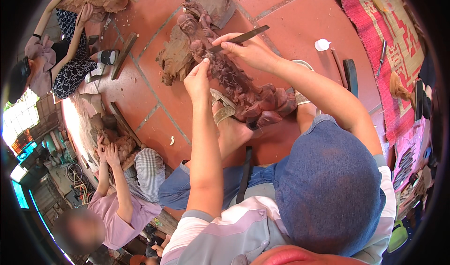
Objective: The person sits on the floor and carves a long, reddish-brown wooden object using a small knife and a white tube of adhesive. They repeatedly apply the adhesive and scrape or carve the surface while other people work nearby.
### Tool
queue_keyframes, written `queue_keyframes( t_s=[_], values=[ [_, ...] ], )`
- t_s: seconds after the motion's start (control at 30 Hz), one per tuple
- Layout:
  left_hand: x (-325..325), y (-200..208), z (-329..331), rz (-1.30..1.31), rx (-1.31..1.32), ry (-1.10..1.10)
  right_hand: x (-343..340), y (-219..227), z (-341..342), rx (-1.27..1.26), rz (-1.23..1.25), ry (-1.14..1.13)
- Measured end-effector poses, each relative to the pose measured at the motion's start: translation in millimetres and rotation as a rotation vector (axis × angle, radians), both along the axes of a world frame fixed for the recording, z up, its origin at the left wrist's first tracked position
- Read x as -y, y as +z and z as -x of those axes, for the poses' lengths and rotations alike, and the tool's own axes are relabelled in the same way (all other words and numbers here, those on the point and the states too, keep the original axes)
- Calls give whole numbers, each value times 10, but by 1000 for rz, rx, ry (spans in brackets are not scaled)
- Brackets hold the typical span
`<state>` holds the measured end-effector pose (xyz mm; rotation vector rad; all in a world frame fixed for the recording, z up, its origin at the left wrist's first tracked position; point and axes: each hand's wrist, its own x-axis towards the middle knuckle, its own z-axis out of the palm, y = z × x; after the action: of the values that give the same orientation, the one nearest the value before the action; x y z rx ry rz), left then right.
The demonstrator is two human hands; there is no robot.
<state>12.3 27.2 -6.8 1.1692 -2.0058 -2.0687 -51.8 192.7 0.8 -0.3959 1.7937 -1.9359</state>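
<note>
A reddish-brown wood carving [225, 75] with crowded figures and a petal-like base lies aslant on the tiled floor between my feet. My right hand [248, 51] grips a flat dark bar-shaped tool [255, 33], seemingly a file or a flat chisel. Its lower end meets the carving near the middle figures. My left hand [198, 80] is closed in a pinch against the carving, just beside the tool's tip; whatever its fingertips hold is too small to make out. A rough brown wood block [174, 59] lies against the carving's left side.
A grey slab [213, 6] lies beyond the carving's top. On the right are a small white bottle [322, 44], a thin brown stick [338, 68], a dark block [350, 77] and a red patterned mat [370, 35]. Two people handle other carvings on the left.
</note>
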Motion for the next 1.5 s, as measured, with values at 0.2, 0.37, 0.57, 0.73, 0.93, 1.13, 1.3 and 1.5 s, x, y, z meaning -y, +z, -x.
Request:
queue_keyframes(
  t_s=[0.2, 0.37, 0.57, 0.73, 0.93, 1.13, 1.3, 1.5],
  values=[
    [-11, -54, -17, -20, -40, 28, 15, -9, -27, 25, 69, -59],
    [-65, -74, -12, -34, -56, 52, 15, -136, -17, 103, 90, -56],
    [-5, -65, -22, -97, -64, 36, 21, -33, -19, 148, 79, -17],
    [-4, -120, -15, -109, -117, 32, 2, 14, -17, 228, 131, 14],
    [19, -150, -40, -105, -144, 35, 38, -5, -27, 199, 123, 19],
    [32, -118, -26, -73, -107, -30, 20, -67, -16, 205, 109, 0],
    [30, -116, -20, -67, -79, -11, 63, -60, -45, 223, 203, -57],
    [-11, -102, -21, -64, -85, 2, 51, -46, -53, 182, 187, -54]
  ],
)
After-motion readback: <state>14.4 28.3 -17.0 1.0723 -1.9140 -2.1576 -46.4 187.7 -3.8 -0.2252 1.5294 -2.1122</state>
